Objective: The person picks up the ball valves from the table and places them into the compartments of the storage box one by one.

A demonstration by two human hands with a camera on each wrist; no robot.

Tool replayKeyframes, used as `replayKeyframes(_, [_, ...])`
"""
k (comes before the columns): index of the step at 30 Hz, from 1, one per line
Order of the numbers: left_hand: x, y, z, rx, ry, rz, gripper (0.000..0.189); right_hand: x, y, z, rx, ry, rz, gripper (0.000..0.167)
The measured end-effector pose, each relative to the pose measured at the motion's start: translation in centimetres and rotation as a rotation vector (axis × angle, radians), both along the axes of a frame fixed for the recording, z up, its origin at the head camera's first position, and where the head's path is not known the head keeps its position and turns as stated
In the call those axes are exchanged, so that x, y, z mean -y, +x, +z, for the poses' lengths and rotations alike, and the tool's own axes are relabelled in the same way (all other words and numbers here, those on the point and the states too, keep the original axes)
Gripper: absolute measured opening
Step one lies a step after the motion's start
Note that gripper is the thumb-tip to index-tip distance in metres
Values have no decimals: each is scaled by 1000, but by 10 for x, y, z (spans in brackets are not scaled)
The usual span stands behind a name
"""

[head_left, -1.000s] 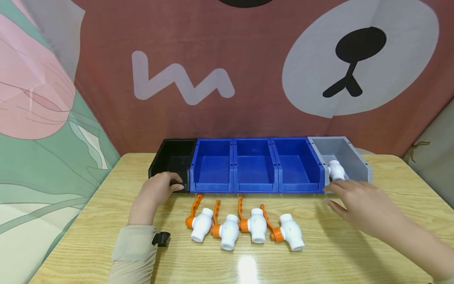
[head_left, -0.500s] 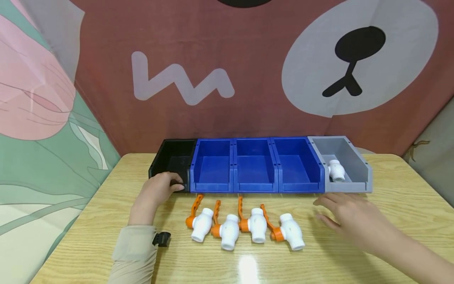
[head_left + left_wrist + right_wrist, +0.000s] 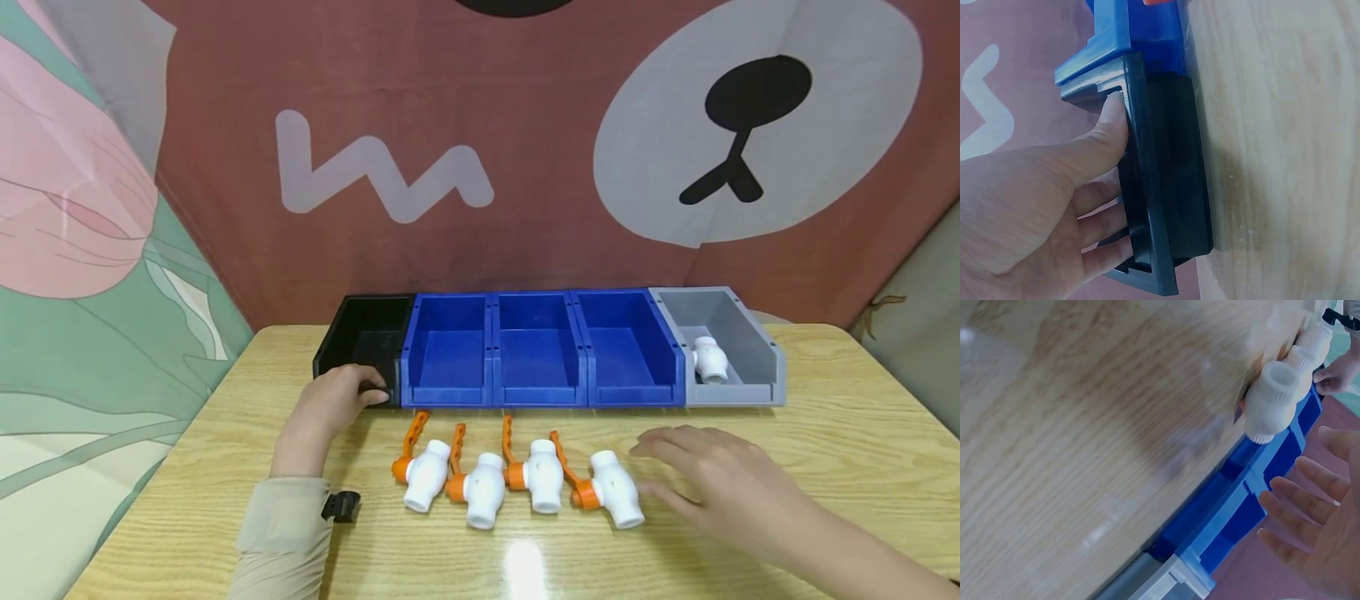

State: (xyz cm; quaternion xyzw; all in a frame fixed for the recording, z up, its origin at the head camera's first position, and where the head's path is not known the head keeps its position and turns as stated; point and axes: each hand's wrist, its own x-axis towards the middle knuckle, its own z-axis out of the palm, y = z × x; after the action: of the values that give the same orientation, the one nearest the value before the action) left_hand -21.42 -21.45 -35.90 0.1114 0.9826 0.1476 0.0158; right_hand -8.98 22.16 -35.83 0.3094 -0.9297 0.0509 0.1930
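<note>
My left hand [image 3: 337, 402] holds the front lip of the black bin [image 3: 369, 318]. In the left wrist view its thumb [image 3: 1115, 119] lies along the lip and the fingers reach inside the bin. My right hand [image 3: 716, 479] is over the table with fingers spread and nothing in them, just right of a white ball valve [image 3: 618, 490] with an orange lever handle. Three like it lie in a row to the left: a leftmost valve [image 3: 427, 477], a second valve [image 3: 486, 492] and a third valve [image 3: 544, 477]. Inside the grey bin [image 3: 772, 358] sits another white valve body [image 3: 709, 361].
Three blue bins, a left one [image 3: 452, 396], a middle one [image 3: 542, 397] and a right one [image 3: 637, 397], stand side by side between the black and grey bins. A printed cloth [image 3: 540, 242] hangs behind the wooden table [image 3: 180, 500].
My right hand has drawn back from the front of the grey bin and moved left and nearer, toward the rightmost valve on the table. The left hand stays at the black bin.
</note>
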Motion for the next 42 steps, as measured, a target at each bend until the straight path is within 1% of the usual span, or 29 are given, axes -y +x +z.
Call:
replayKeyframes(5, [0, 0, 0, -9, 3, -4, 15, 8, 3, -2, 18, -1, 11, 40])
replayKeyframes(10, [0, 0, 0, -15, 5, -7, 15, 16, 3, -7, -10, -18, 53, 44])
replayKeyframes(13, [1, 0, 0, -14, 3, -8, 15, 20, 3, -9, -3, -21, 74, 44])
replayKeyframes(20, [1, -1, -2, -20, 6, -6, 15, 28, 2, -12, 73, 20, 84, 43])
replayKeyframes(25, [2, 0, -2, -20, 5, -6, 15, 30, 1, -16, 92, 47, 100, 45])
replayKeyframes(42, [2, -1, -2, -17, 6, -6, 15, 32, -3, -27, 167, 133, 100, 60])
